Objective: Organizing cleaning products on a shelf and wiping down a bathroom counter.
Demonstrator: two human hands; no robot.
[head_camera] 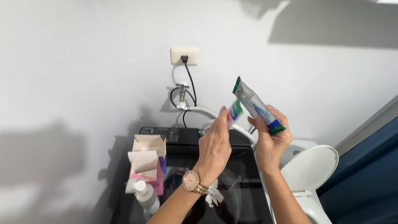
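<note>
My right hand [271,139] grips a flat silver pouch [253,103] with green and blue ends, tilted up toward the wall. My left hand [214,145], with a gold watch [191,181] on its wrist, holds a small tube with a green and white end [234,110] right beside the pouch. Both hands are raised above a black top-loading washing machine [182,136].
Two open cardboard boxes, one pink [146,171] and one with a purple side [150,146], stand on the machine's left edge beside a white bottle [146,195]. A wall socket [184,55], a tap [181,92] and a white hose [207,112] are behind. A toilet with raised lid [309,166] is at right.
</note>
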